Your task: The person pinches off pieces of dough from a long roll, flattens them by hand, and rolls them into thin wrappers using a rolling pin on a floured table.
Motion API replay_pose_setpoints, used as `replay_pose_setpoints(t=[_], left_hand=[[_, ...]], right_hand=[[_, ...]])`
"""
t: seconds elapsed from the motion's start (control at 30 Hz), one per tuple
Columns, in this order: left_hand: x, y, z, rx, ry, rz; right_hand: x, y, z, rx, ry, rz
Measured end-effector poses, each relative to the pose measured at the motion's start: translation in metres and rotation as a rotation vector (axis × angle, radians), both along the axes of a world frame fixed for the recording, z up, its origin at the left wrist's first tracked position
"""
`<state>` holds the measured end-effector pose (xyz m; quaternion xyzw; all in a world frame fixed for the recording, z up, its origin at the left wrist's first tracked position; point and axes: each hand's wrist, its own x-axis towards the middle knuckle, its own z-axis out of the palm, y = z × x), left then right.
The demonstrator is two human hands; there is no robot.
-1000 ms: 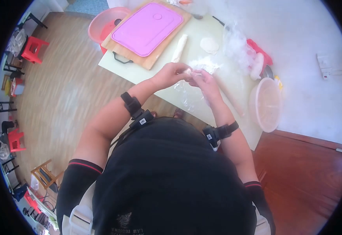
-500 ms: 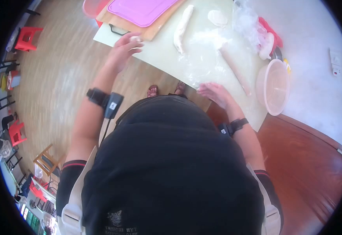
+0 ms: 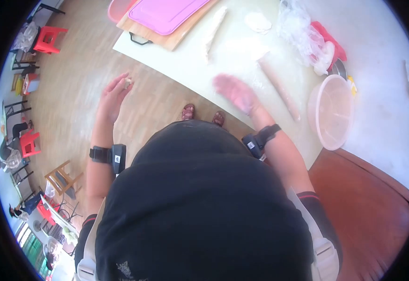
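My left hand is out past the table's left edge, over the wooden floor, with a small dough piece at its fingertips. My right hand is blurred, with its fingers spread flat and empty, low over the floured pale table near its front edge. A long dough log lies farther back on the table. A flattened dough disc lies beyond it. A wooden rolling pin lies just right of my right hand.
A pink tray rests on a wooden board at the table's back left. A translucent bowl stands at the right, with a crumpled plastic bag behind it. A red stool and chairs stand on the floor at the left.
Both hands were together at the dough a second ago. My left hand swung left off the table with a small dough piece. My right hand pulled back, then moved forward over the floured patch.
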<state>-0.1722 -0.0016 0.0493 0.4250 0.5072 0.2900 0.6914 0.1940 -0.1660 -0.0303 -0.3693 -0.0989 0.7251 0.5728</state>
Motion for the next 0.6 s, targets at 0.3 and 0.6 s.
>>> replay_pose_setpoints(t=[0.3,0.6], left_hand=[[0.014,-0.043,0.026,0.064,0.117,0.048],[0.031,-0.051,0.026,0.036,-0.115,0.05]], right_hand=[[0.02,0.037,-0.036,0.005,-0.082,-0.152],[0.072,-0.064,-0.019,-0.07,-0.212,-0.274]])
